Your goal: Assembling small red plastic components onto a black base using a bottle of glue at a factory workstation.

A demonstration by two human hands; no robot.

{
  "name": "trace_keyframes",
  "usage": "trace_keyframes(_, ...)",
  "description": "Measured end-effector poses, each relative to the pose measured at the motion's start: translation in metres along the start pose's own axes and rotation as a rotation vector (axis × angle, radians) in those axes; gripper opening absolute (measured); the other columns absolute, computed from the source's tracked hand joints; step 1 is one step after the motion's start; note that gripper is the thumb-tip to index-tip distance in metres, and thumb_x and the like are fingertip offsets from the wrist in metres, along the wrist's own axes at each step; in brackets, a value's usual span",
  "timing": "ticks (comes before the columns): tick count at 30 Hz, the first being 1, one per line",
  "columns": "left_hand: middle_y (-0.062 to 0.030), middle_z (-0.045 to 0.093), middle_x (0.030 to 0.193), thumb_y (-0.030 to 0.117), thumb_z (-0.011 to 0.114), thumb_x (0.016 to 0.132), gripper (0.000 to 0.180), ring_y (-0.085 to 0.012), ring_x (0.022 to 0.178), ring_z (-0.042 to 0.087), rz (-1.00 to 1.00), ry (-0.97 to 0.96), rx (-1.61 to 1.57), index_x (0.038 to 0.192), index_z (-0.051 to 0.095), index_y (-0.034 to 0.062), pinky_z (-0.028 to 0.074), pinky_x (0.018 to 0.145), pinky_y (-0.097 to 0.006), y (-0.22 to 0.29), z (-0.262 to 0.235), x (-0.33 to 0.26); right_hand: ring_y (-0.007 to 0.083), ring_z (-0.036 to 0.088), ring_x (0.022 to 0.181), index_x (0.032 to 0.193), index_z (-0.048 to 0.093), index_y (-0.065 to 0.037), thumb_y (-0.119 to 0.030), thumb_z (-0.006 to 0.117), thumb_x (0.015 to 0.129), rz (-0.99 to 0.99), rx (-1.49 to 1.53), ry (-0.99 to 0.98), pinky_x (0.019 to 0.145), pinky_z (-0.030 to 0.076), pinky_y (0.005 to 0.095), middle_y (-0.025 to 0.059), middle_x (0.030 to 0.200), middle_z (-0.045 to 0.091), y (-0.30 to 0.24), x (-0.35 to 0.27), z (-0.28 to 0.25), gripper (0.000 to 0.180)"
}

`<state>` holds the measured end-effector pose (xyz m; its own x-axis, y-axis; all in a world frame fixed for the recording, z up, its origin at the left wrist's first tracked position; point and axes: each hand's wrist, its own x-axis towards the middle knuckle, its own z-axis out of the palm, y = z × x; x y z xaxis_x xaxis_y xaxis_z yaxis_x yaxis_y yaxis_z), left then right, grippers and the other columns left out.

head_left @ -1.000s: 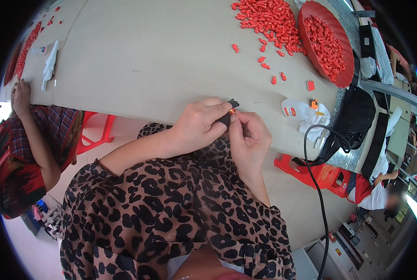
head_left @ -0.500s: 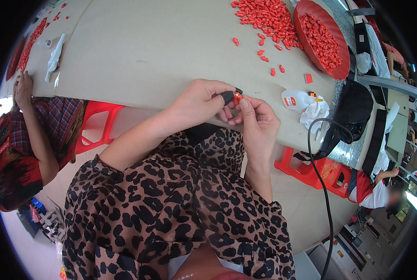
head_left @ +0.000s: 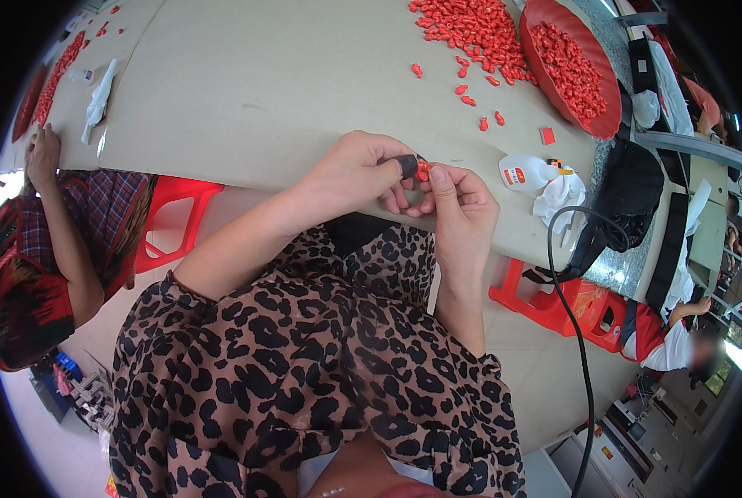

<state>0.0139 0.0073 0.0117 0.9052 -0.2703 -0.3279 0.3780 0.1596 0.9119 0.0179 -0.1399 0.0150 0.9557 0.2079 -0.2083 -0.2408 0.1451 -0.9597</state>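
Note:
Over the table's near edge, my two hands meet around a small red figure-like piece [head_left: 422,171]. My left hand [head_left: 361,172], with black covers on thumb and forefinger, pinches it from the left. From the other side, the thumb and forefinger of my right hand [head_left: 464,203] close at the piece's right end. Fingertips hide part of the piece. Farther off, a pile of similar red pieces [head_left: 479,33] lies loose on the table [head_left: 263,91], with several stragglers nearer me. A red scalloped bowl [head_left: 545,83] beside the pile holds more of them.
To the right stand a white squeeze bottle [head_left: 524,173], crumpled white tissue [head_left: 560,199] and a small red square [head_left: 547,135]. A black cable [head_left: 582,349] hangs down beside a black bag [head_left: 628,195]. Red stools [head_left: 180,212] flank me; at the left, another person's hand [head_left: 42,158] touches the table.
My left thumb and forefinger have shifted slightly on the red piece, which now shows a different side. My right hand stays nearly in place.

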Motion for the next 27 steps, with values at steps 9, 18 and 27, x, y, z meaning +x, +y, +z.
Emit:
trace_keyframes(9,-0.0069,0.058,0.077,0.003,0.041,0.083,0.021,-0.0093,0.06,0.055,0.077,0.003,0.005,0.099,0.054,-0.0039,0.047,0.056,-0.02,-0.004,0.0,-0.001,0.0077,0.052,0.056,0.086,0.052,0.006,-0.008,0.05,0.082,-0.027,-0.045,0.013,0.051,0.047,0.0196,0.0081,0.073,0.056,-0.001,-0.003,0.001,0.014)
trace_keyframes(18,-0.0082,0.059,0.084,0.003,0.043,0.083,0.023,-0.0117,0.068,0.057,0.172,-0.069,-0.136,0.103,0.052,-0.0025,0.049,0.061,-0.022,-0.007,-0.006,-0.002,0.0094,0.055,0.064,0.083,0.057,0.002,0.002,0.058,0.074,-0.392,-0.366,0.065,0.055,0.046,0.0198,0.0078,0.083,0.054,0.007,-0.005,-0.005,0.009)
trace_keyframes(27,-0.0097,0.059,0.088,-0.005,0.043,0.08,0.025,-0.013,0.074,0.057,0.187,-0.073,-0.158,0.103,0.051,-0.0039,0.048,0.066,-0.023,-0.009,-0.007,-0.002,0.011,0.056,0.067,0.084,0.056,0.003,0.006,0.056,0.072,-0.391,-0.327,0.055,0.057,0.046,0.0197,0.0092,0.086,0.053,0.009,-0.006,-0.004,0.012)
